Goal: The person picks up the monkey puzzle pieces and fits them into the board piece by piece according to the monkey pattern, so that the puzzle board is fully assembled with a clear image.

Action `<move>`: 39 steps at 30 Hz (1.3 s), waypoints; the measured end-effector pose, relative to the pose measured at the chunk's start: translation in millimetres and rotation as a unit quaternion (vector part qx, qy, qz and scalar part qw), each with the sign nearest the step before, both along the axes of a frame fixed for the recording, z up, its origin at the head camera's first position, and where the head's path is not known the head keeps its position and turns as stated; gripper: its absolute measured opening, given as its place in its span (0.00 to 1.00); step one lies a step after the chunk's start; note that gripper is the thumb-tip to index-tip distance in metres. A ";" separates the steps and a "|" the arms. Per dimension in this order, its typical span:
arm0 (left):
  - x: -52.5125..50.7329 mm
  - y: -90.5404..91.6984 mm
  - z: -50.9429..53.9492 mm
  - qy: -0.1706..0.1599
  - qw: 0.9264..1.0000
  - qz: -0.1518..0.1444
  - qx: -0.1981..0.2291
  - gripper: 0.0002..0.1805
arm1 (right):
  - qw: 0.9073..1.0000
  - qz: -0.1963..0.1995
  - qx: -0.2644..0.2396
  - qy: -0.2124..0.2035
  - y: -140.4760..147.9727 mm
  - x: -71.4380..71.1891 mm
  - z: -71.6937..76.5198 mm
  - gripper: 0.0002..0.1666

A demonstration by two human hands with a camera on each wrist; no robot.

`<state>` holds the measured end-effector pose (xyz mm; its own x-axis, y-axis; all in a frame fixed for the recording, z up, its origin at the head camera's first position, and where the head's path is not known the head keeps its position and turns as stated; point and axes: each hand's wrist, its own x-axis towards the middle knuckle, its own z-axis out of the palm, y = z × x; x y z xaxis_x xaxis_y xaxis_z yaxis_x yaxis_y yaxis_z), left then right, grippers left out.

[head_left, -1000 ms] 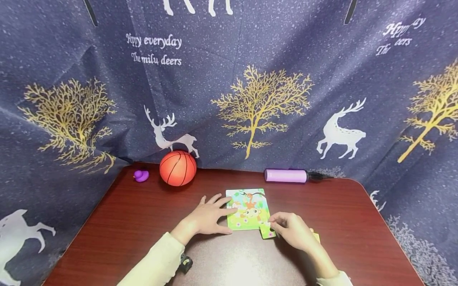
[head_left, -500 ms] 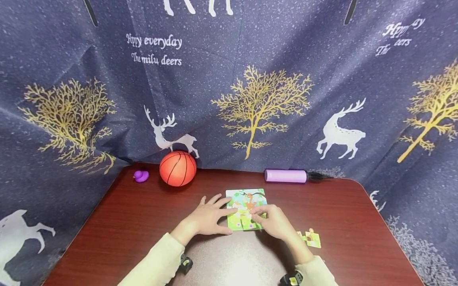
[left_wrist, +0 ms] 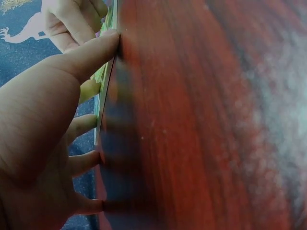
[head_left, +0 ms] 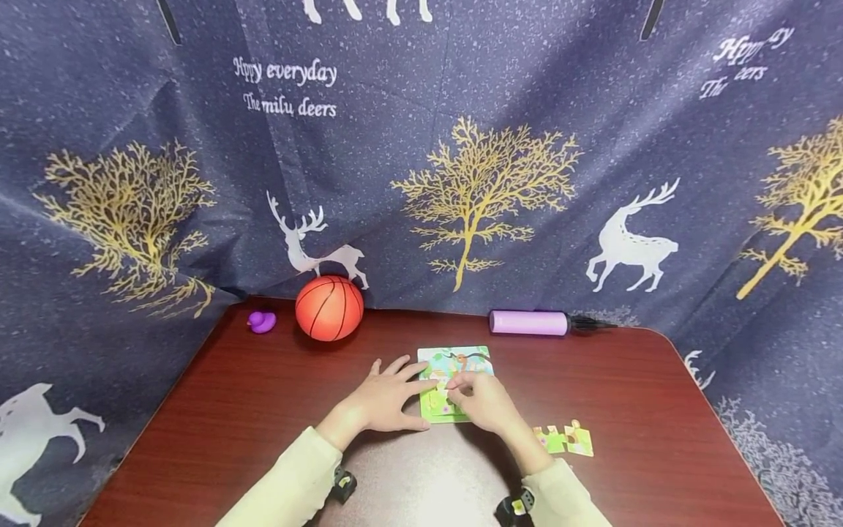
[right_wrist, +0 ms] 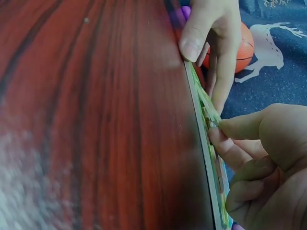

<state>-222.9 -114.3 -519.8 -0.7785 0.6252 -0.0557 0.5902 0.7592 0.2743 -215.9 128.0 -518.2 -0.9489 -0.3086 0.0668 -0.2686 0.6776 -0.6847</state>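
A square picture puzzle (head_left: 426,356) in green and light blue lies flat on the table. My left hand (head_left: 388,402) rests at its left side with fingers spread, the thumb at the near edge and other fingertips reaching onto the board. Over the lower part of the puzzle, my right hand (head_left: 489,406) pinches a green puzzle piece (right_wrist: 206,101) between thumb and forefinger. In the right wrist view this piece tilts up off the board. The right hand covers part of the picture in the head view.
Several loose puzzle pieces (head_left: 579,441) lie to the right of my right forearm. Along the back of the dark red table (head_left: 276,395) are a purple duck (head_left: 262,322), an orange basketball (head_left: 329,308) and a lilac hand pump (head_left: 529,323). A patterned curtain (head_left: 369,161) hangs behind.
From the puzzle's lower right corner, where it held a green piece, my right hand has moved left over the board. Loose pieces at the right have come into view. The left hand stays put.
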 end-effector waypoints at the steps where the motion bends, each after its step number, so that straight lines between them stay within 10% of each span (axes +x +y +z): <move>1: -0.1 0.2 0.0 0.000 1.000 0.001 0.001 0.43 | 1.000 0.000 0.002 0.002 -0.8 0.2 0.0 0.02; 18: 5.1 12.2 -0.4 0.027 0.999 0.027 0.006 0.37 | 0.993 -0.009 0.097 0.059 -12.7 5.3 -0.2 0.04; 39: 6.1 17.4 1.1 0.019 0.999 0.033 0.011 0.33 | 0.996 -0.068 0.044 0.037 60.2 20.1 11.5 0.03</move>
